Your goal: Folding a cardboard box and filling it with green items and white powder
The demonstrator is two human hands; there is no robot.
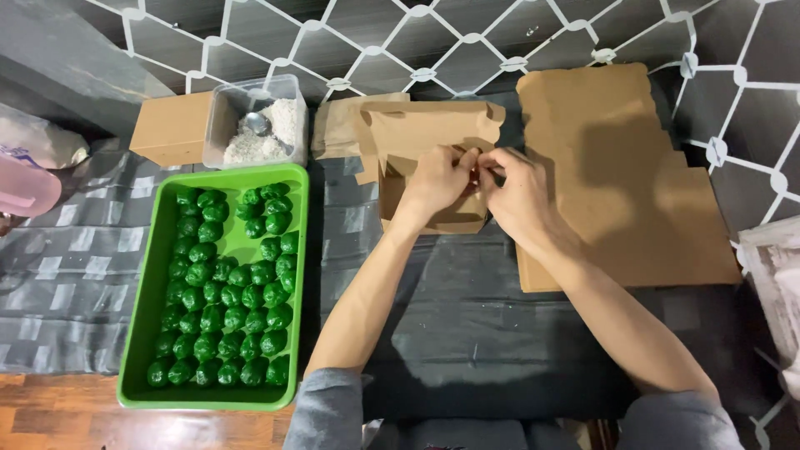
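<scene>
Both hands, left (437, 179) and right (518, 193), pinch a brown cardboard box (433, 158) (half-folded) beside a green tray (142, 333)

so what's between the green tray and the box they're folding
Only a bare strip of dark patterned cloth lies between the green tray and the cardboard box, seen in the head view.

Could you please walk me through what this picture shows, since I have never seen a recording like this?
There is one view, from a camera worn on a person's head, looking down at their bare hands. The left hand and right hand together pinch a flap of a half-folded brown cardboard box. On the left, a green tray holds rows of small green balls. Behind it stand a clear tub of white powder with a spoon and a closed brown box. Flat cardboard sheets lie on the right.
</scene>
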